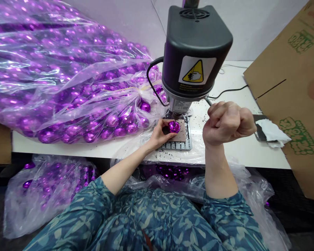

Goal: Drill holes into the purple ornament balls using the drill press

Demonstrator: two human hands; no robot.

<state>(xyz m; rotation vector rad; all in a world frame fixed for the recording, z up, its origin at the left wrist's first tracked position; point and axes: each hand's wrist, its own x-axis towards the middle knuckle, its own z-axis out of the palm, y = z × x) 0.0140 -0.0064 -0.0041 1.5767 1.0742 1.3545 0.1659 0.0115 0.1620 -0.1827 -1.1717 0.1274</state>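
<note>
My left hand (159,134) has its thumb and fingers closed round a shiny purple faceted ball (174,127). The ball rests on a small brown board (182,131) over the grey slotted base plate (188,143) of a drill press (196,48). Just above the ball is the lower end of the machine, where the bit meets or nearly meets it; which of the two I cannot tell. My right hand (228,122) is closed in a fist round the drill press lever (208,101), of which only a short metal stretch shows.
A big clear bag of purple balls (75,80) fills the table's left side. Dark shavings lie round the base. At right are a dark flat object (261,130) with white tissue (272,131) and cardboard boxes (290,87). More plastic bags (49,188) hang below the table edge.
</note>
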